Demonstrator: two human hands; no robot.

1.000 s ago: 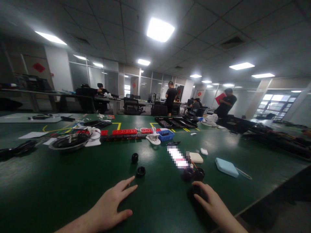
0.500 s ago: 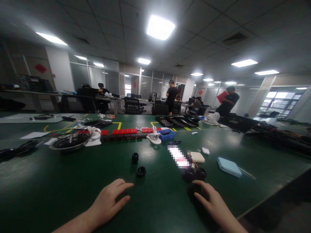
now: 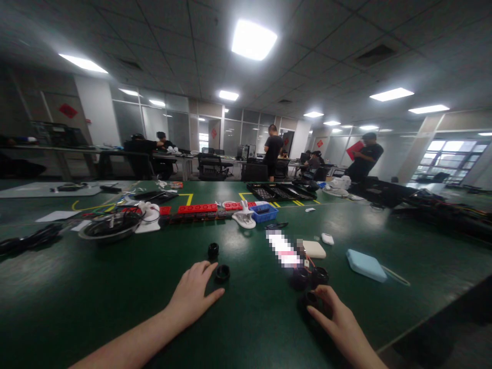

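From where I stand, the step in hand looks like a reach: at the person's eleven o'clock the left hand [image 3: 194, 288] is unclenched, thumb parted from fingers, with a black ring [image 3: 223, 279] at its two o'clock, though whether they touch I can't tell. At one o'clock the right hand [image 3: 338, 319] curls around a dark round part [image 3: 308, 299] on the tabletop [image 3: 257, 323]. Next, I'd judge, calls for pinching the ring's wall without nudging the black piece [image 3: 213, 251] at its eleven o'clock.
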